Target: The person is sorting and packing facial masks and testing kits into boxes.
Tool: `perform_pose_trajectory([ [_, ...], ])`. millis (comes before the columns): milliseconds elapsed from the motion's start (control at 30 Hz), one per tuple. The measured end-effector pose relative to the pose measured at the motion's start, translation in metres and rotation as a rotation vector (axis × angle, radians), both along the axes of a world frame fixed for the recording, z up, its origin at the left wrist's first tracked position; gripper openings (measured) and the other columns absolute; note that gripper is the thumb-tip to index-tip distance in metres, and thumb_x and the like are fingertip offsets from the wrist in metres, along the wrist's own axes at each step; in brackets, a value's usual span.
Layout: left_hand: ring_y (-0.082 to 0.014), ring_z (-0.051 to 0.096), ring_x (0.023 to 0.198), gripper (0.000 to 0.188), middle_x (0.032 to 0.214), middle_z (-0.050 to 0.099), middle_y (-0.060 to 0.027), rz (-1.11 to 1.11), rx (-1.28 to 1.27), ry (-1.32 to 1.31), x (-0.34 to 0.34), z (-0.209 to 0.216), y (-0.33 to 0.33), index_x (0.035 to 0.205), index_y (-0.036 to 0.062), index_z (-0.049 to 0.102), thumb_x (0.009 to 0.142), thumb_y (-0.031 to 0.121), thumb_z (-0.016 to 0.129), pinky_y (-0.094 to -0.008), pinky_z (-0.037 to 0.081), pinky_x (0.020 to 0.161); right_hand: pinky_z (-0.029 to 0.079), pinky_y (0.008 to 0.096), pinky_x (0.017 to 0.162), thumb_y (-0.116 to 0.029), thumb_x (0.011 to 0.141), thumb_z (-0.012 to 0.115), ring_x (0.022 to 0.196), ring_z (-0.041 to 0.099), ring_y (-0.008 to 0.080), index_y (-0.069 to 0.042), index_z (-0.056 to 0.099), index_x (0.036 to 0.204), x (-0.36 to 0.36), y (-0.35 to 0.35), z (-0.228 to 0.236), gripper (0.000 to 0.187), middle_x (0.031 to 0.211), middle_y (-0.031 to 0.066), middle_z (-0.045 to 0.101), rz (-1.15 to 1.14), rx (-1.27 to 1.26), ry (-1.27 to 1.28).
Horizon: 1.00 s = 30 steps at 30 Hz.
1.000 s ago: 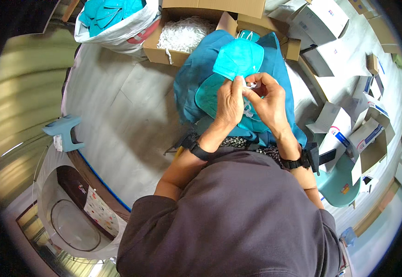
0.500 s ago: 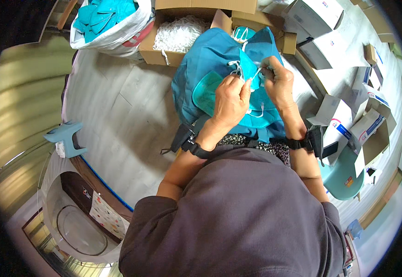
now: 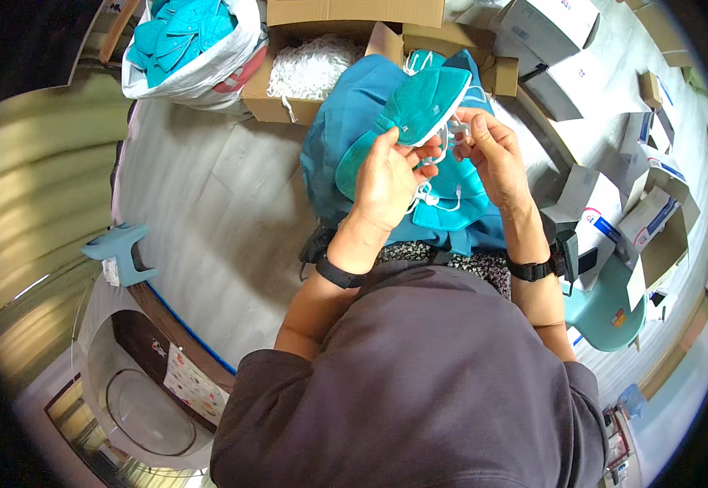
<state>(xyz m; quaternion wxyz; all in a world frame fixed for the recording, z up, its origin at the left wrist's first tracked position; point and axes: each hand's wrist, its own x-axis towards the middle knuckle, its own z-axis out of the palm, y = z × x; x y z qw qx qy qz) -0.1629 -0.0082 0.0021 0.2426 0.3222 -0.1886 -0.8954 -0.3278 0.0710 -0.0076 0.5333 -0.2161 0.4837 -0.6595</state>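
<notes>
A teal folded face mask (image 3: 424, 102) is held up in front of me over my lap. My left hand (image 3: 383, 177) grips its lower left edge, thumb on the outer face and fingers curled beneath. At its right, my right hand (image 3: 494, 153) is closed in a pinch on a white elastic strap (image 3: 454, 130) of the mask. More teal masks lie below on the blue cloth (image 3: 325, 134) covering my lap, and a loose white strap (image 3: 426, 195) with a knot or loop rests on them. The fingertips under the mask are partly hidden.
Ahead stands a cardboard box (image 3: 285, 108) filled with white elastic loops (image 3: 315, 67). A white sack (image 3: 199, 93) of teal masks is at the far left. Several white cartons (image 3: 570, 85) lie to the right, beside a teal stool (image 3: 610, 313). A blue-grey stool (image 3: 122, 254) stands at left.
The mask has been turned upright, its outer face now showing above my hands. My left hand has rolled palm-up and opened from a fist to grip its edge; the right hand has moved slightly down.
</notes>
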Motion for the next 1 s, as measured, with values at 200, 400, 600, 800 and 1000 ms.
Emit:
perform_pose_trajectory([
  [200,-0.023,0.065,0.093,0.045,0.108,0.066,-0.0126,-0.21,0.003,-0.172,0.008,-0.01,0.001,0.111,0.0056,0.061,0.097,0.046,0.046,-0.0329,0.05,0.07,0.047,0.0228,0.062,-0.005,0.088,0.07,0.069,0.056,0.0067,-0.002,0.069,0.093,0.013,-0.008,0.0,0.006,0.079,-0.0015,0.064,-0.028,-0.004,0.218],
  [400,-0.0194,0.063,0.08,0.056,0.103,0.062,-0.0148,-0.128,-1.085,-0.961,0.02,0.003,0.003,0.116,0.0004,0.055,0.084,0.042,0.074,-0.0308,0.05,0.063,0.043,0.0238,0.058,-0.007,0.086,0.072,0.065,0.051,0.0063,-0.001,0.068,0.087,0.006,-0.004,0.016,0.007,0.077,0.0007,0.064,0.019,0.124,0.661],
  [600,-0.017,0.05,0.062,0.032,0.08,0.057,-0.0081,-0.174,-1.464,-0.735,0.009,0.017,-0.003,0.106,0.0017,0.061,0.082,0.016,0.077,-0.0307,0.045,0.057,0.045,0.0274,0.059,-0.01,0.083,0.074,0.066,0.055,0.011,0.001,0.067,0.087,0.015,-0.008,0.021,0.014,0.074,0.0072,0.063,0.042,0.0,0.83],
  [800,-0.0061,0.053,0.051,0.009,0.063,0.06,-0.0056,0.006,-1.363,-0.666,0.007,0.003,0.008,0.081,-0.0013,0.064,0.087,0.003,0.069,-0.0267,0.039,0.046,0.042,0.0257,0.059,-0.008,0.084,0.073,0.066,0.053,0.0084,0.0,0.068,0.084,-0.012,-0.011,-0.011,0.009,0.072,0.0035,0.062,-0.12,0.216,0.756],
  [1000,-0.004,0.051,0.051,0.009,0.06,0.058,-0.0021,-0.015,-1.294,-0.656,0.005,0.001,0.021,0.08,-0.0016,0.064,0.086,0.003,0.07,-0.0244,0.037,0.045,0.037,0.0226,0.057,-0.004,0.084,0.071,0.065,0.049,0.0049,-0.001,0.069,0.082,-0.032,-0.014,-0.043,0.004,0.071,-0.0033,0.062,-0.279,0.214,0.756],
])
